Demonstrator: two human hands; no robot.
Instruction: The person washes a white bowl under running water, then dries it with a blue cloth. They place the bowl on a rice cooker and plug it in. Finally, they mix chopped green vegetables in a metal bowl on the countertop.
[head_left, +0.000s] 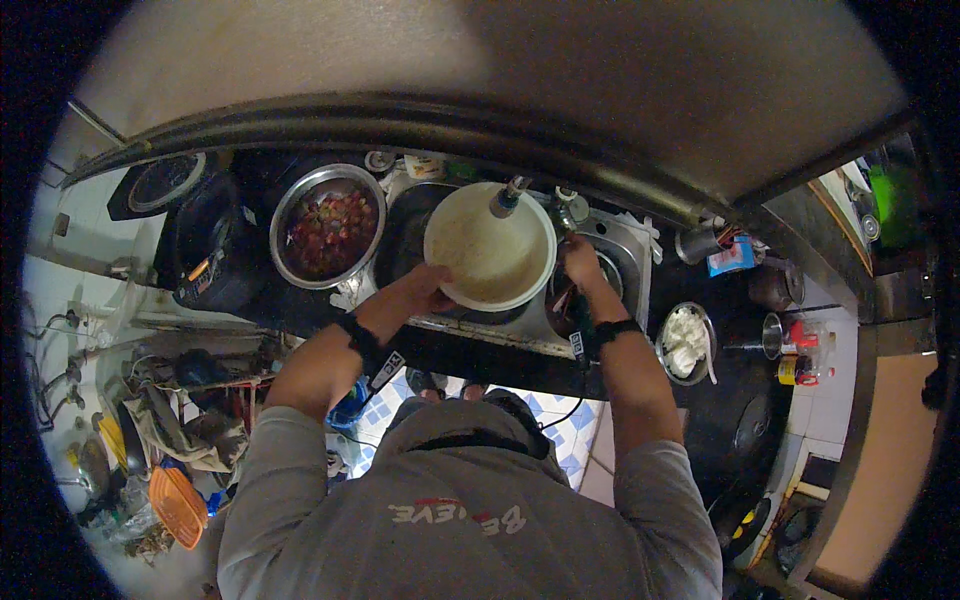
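A large white basin (491, 244) sits over the double-bowl steel sink (637, 277), under the tap's spout (506, 201). Its inside looks pale and cloudy; whether it holds water is hard to tell. My left hand (431, 289) grips the basin's near-left rim. Beyond the opposite side, my right hand (582, 259) reaches over the right sink bowl, close to the tap's base (566, 214) and the basin's rim. Its fingers are partly hidden, so its hold does not show. Beneath that hand, dark items lie in the right bowl.
Left of the sink stands a steel bowl of reddish fruit pieces (330, 229), beside a black rice cooker (210, 247). On the right counter are a bowl of white food (684, 341) with a spoon, a utensil holder (694, 244) and a pan lid (752, 422). A cabinet (450, 60) overhangs the sink.
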